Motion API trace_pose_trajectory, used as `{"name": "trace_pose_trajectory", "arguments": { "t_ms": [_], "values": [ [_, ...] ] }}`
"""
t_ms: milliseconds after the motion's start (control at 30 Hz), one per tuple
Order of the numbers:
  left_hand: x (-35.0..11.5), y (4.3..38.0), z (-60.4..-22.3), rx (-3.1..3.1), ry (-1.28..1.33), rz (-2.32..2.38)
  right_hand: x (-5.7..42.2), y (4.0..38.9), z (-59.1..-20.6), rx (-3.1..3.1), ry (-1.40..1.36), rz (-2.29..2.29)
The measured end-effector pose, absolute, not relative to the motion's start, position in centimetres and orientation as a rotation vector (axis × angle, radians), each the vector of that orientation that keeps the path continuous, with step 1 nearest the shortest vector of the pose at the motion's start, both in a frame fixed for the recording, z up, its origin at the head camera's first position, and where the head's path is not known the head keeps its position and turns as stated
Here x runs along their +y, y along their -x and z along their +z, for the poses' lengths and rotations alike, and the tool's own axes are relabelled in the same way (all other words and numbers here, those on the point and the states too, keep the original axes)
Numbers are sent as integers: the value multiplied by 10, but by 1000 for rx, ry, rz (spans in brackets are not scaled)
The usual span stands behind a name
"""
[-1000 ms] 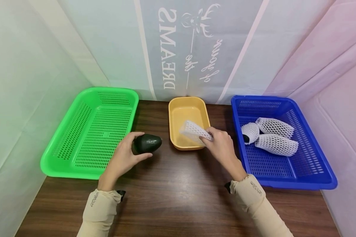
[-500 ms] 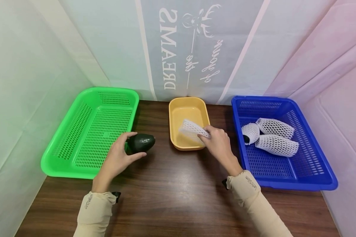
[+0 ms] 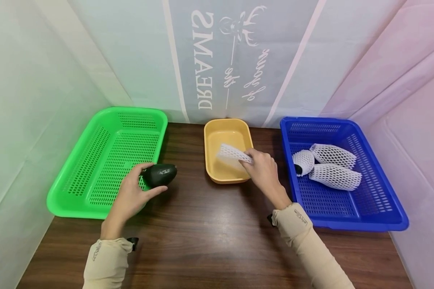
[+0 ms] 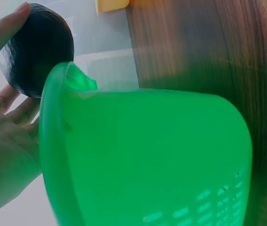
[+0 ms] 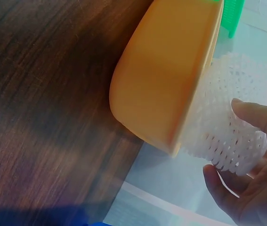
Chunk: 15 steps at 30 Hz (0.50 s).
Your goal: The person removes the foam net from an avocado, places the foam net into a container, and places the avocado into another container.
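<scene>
Both arms reach in from the bottom of the head view, left arm (image 3: 107,263) and right arm (image 3: 305,241) angling inward a bit, beige sleeves (image 3: 316,261) stopping around the wrists. The left hand (image 3: 132,195) has a pretty wide C-shaped grip, thumb (image 3: 154,192) nearer the body, fingers (image 3: 139,167) opposite. The right hand (image 3: 265,170) is doing more of a pinch, knuckles up.

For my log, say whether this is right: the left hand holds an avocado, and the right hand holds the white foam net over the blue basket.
Not quite: in the head view, the white foam net is over the yellow bin, not the blue basket. The left hand does hold an avocado.
</scene>
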<state>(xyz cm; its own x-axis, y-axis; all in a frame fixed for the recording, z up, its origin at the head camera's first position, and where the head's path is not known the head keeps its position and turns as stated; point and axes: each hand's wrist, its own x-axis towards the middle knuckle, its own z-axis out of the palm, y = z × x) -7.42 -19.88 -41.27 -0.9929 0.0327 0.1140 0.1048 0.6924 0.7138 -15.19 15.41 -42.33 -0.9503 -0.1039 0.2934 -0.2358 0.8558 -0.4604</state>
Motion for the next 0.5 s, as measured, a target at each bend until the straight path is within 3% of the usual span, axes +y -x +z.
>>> {"name": "trace_pose_trajectory", "arguments": {
  "t_ms": [500],
  "values": [
    [-219,72,-410,-2770,69,-1155,148,156,-433,-2815,-224,730]
  ]
}}
